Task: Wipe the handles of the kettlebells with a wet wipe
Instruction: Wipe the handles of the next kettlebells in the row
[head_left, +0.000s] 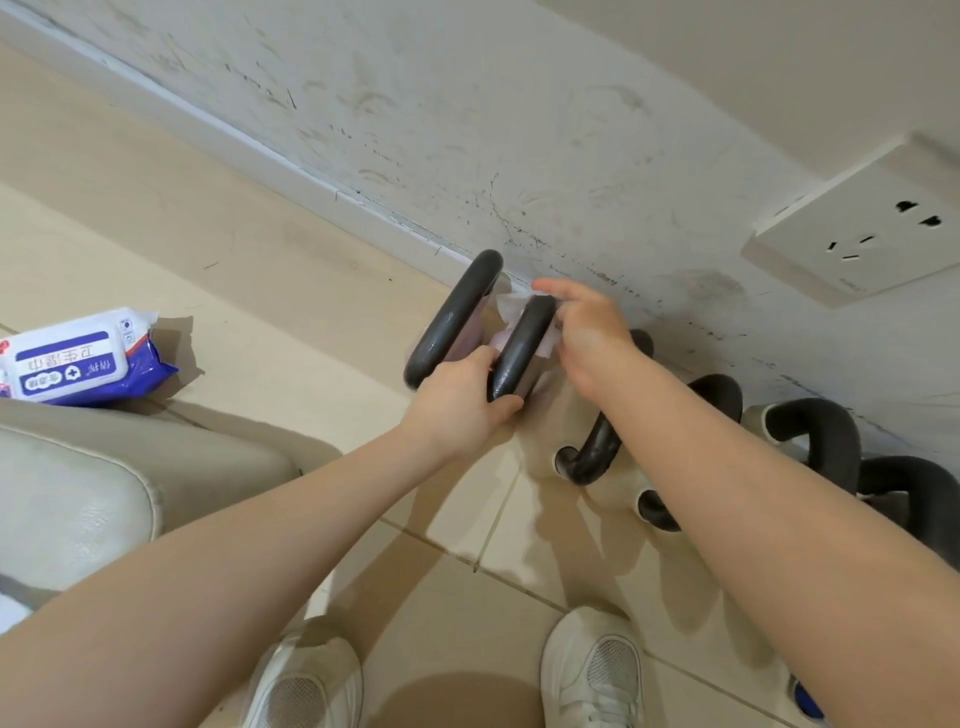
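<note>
Several kettlebells with black handles stand in a row along the wall. My left hand (462, 402) grips the near end of one black handle (522, 351). My right hand (584, 332) presses a white wet wipe (511, 306) around the far end of that same handle. A second black handle (452, 317) stands just to the left, untouched. More black handles (597, 452) (815, 431) lie to the right, partly hidden under my right forearm.
A blue and white wet wipe pack (78, 358) lies on the tiled floor at the left. A grey cushioned seat (67, 499) is at the lower left. A white wall socket (862, 228) sits at the upper right. My white shoes (592, 675) are below.
</note>
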